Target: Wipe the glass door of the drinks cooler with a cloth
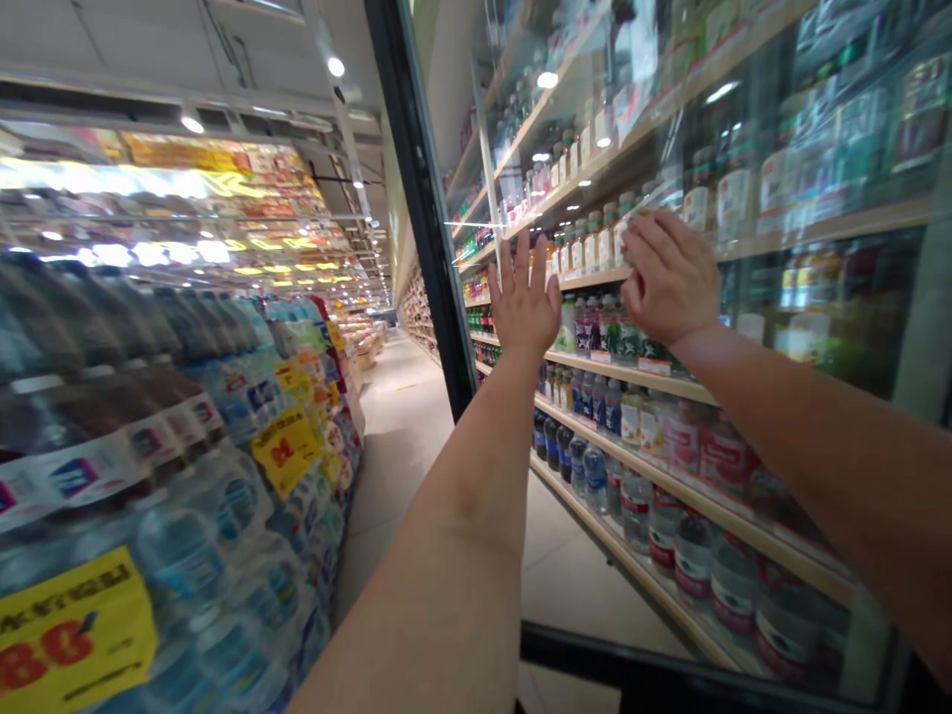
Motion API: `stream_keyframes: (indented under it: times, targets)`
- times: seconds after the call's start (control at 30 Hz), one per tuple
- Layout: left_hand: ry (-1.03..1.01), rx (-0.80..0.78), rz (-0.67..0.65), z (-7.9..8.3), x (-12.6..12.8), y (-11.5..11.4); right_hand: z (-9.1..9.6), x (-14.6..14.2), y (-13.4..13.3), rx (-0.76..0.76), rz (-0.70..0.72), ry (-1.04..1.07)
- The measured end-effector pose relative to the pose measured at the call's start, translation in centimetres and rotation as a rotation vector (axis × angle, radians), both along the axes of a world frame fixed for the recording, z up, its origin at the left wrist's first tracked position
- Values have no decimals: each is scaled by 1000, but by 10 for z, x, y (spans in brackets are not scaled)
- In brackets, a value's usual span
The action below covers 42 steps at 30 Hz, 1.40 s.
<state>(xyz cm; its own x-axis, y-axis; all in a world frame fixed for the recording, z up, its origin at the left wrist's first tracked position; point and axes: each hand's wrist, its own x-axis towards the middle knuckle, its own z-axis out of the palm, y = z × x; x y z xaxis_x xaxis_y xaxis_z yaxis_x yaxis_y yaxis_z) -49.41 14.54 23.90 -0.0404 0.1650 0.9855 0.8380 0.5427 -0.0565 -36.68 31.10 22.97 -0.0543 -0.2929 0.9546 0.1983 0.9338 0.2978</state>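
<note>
A black-framed glass door (420, 169) stands swung out at an angle in front of me, with shelves of drinks visible through its pane. My left hand (527, 309) is up against the glass, palm forward and fingers spread, holding nothing. To its right, my right hand (673, 278) is raised at about the same height, its fingers bent and drawn together near the glass. Something pale shows at those fingertips, but I cannot tell whether it is held or is a bottle behind. Rows of bottles (595, 243) stand on the shelves beyond both hands.
At the left, stacked packs of bottled water (182, 540) and dark bottles (56, 416) carry yellow price signs (74, 635). A tiled aisle floor (394, 407) runs away between them and the door. Large bottles (695, 560) line the bottom shelf.
</note>
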Motion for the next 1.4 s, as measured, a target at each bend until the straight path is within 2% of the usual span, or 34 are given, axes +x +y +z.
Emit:
stream_keyframes:
  times: [0.17,0.2,0.3,0.37,0.5,0.53,0.7,0.77,0.87,0.93,1.13,1.2,1.3,1.4]
  targets:
    - [0,5,-48,0,-3,2,-2,-3,1,211,55,-299]
    - [0,3,-44,0,-3,2,-3,-4,1,209,55,-298]
    - [13,3,-36,1,-6,2,-4,-5,2,61,7,-98]
    - [19,10,-57,1,-6,2,-4,-4,3,22,-11,-31]
    - [-18,1,-97,3,-5,1,-4,-4,4,239,-3,-290]
    - [-31,-2,-101,4,-4,1,-4,-4,5,250,0,-321]
    - [-57,9,-180,4,-7,3,-2,-6,9,-29,6,-95]
    - [-61,12,-230,4,-9,4,-3,-7,9,-3,11,-124]
    - [-86,8,-260,4,-10,4,-4,-6,8,188,3,-326]
    - [-107,-4,-271,4,-8,2,-5,-6,7,229,-10,-386]
    - [-173,-38,-193,6,-1,0,-5,3,1,-101,-91,-236]
    - [-179,-53,-185,6,1,0,-4,8,-4,-82,-117,-316]
    - [-187,-78,-185,6,3,0,-2,14,-13,26,-128,-472]
    - [-173,-87,-89,7,1,1,-2,18,-17,-45,-152,-363]
